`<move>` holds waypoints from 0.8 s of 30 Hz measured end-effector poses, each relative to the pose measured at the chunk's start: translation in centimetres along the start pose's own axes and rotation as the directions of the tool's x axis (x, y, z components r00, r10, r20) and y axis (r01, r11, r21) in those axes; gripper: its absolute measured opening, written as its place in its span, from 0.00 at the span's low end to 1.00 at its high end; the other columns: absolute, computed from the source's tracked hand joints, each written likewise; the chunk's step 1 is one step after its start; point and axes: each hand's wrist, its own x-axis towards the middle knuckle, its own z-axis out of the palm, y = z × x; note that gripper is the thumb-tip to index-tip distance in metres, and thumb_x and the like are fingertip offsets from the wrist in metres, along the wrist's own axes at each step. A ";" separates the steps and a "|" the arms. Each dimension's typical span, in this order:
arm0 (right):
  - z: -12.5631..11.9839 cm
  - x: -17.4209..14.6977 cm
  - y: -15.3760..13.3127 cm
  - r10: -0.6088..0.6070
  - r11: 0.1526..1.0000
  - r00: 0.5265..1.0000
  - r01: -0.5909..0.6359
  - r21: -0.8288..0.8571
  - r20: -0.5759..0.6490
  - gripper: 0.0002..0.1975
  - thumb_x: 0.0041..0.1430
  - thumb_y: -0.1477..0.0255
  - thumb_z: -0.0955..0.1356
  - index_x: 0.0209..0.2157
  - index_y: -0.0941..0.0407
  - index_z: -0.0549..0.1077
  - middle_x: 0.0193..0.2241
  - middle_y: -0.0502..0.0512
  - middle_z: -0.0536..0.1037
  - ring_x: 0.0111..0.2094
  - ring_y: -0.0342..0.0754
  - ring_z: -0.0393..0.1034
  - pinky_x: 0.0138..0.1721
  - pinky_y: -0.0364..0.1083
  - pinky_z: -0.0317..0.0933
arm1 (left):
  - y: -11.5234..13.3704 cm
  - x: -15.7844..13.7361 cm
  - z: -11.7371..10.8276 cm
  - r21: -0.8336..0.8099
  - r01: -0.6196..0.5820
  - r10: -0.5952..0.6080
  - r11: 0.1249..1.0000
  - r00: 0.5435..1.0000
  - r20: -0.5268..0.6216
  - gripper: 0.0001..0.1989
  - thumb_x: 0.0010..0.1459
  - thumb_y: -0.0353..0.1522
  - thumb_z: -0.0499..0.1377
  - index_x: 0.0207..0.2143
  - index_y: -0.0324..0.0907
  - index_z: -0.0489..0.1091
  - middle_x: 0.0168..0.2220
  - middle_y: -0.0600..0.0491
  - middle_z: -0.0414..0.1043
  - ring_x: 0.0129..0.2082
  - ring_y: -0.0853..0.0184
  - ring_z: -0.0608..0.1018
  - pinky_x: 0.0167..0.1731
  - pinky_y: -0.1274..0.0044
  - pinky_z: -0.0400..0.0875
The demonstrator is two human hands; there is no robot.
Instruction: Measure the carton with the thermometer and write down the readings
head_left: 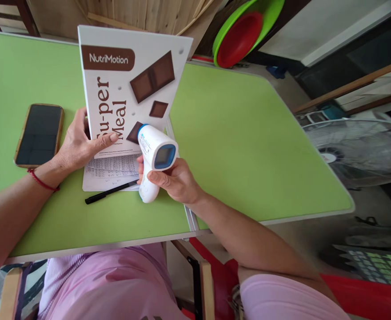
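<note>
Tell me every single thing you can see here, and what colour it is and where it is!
box: one, white with brown chocolate pictures, standing on the table, steadied by the left hand
thermometer: one, white and blue, held in the right hand, pointed at the box
paper: one sheet, white with writing, under the box
pen: one, black, lying at the paper's near edge
phone: one, dark screen, tan case, left of the box
table: one, green top
bowls: two, red inside green, beyond the table
fan: one, grey, right of the table
left hand: one, on the box, red string at the wrist
right hand: one, gripping the thermometer
</note>
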 end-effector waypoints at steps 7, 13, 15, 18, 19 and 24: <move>-0.1 0.2 0.2 -0.032 0.999 0.999 0.032 -0.017 0.012 0.20 0.49 0.56 0.76 0.29 0.57 0.71 0.27 0.51 0.73 0.26 0.42 0.68 0.27 0.44 0.67 | -0.1 0.0 -0.1 0.006 -0.004 0.004 1.000 1.000 -0.003 0.40 0.43 0.54 0.72 0.51 0.42 0.63 0.48 0.42 0.71 0.50 0.44 0.75 0.50 0.51 0.71; -0.1 0.1 0.1 -0.031 0.999 0.999 0.031 -0.011 0.015 0.19 0.49 0.57 0.76 0.29 0.57 0.71 0.27 0.51 0.73 0.26 0.42 0.68 0.27 0.45 0.67 | 0.5 0.0 0.0 0.033 0.017 -0.017 0.999 1.000 0.000 0.39 0.44 0.55 0.70 0.50 0.42 0.63 0.47 0.43 0.72 0.48 0.45 0.76 0.48 0.51 0.72; -0.1 0.1 0.1 -0.031 0.999 0.999 0.031 -0.014 0.013 0.19 0.48 0.57 0.76 0.30 0.57 0.71 0.27 0.52 0.74 0.27 0.42 0.68 0.28 0.45 0.68 | 0.4 0.0 0.0 0.032 0.013 -0.013 0.999 1.000 -0.003 0.39 0.44 0.55 0.71 0.50 0.41 0.63 0.47 0.43 0.72 0.48 0.45 0.76 0.47 0.51 0.72; -0.1 0.1 0.1 -0.024 0.999 1.000 0.024 -0.031 0.008 0.20 0.48 0.56 0.76 0.29 0.57 0.71 0.27 0.52 0.74 0.28 0.43 0.69 0.29 0.45 0.69 | 0.1 0.0 0.0 0.021 -0.005 0.005 1.000 1.000 -0.006 0.40 0.43 0.54 0.71 0.50 0.41 0.64 0.47 0.43 0.72 0.48 0.46 0.76 0.48 0.52 0.73; -0.1 0.1 0.1 -0.021 0.999 1.000 0.021 -0.036 0.004 0.20 0.48 0.55 0.76 0.29 0.57 0.71 0.27 0.52 0.74 0.28 0.43 0.68 0.29 0.45 0.69 | 0.0 0.0 0.0 0.021 -0.009 0.010 1.000 1.000 -0.007 0.40 0.43 0.54 0.71 0.50 0.42 0.64 0.47 0.43 0.72 0.48 0.46 0.76 0.49 0.52 0.72; 0.0 0.1 0.1 -0.020 0.999 1.000 0.020 -0.033 0.003 0.21 0.48 0.54 0.75 0.28 0.57 0.69 0.25 0.51 0.71 0.25 0.42 0.67 0.28 0.46 0.69 | 0.2 0.0 -0.2 0.051 0.015 -0.015 0.999 1.000 -0.006 0.40 0.43 0.55 0.71 0.51 0.42 0.64 0.47 0.43 0.72 0.50 0.45 0.75 0.51 0.50 0.71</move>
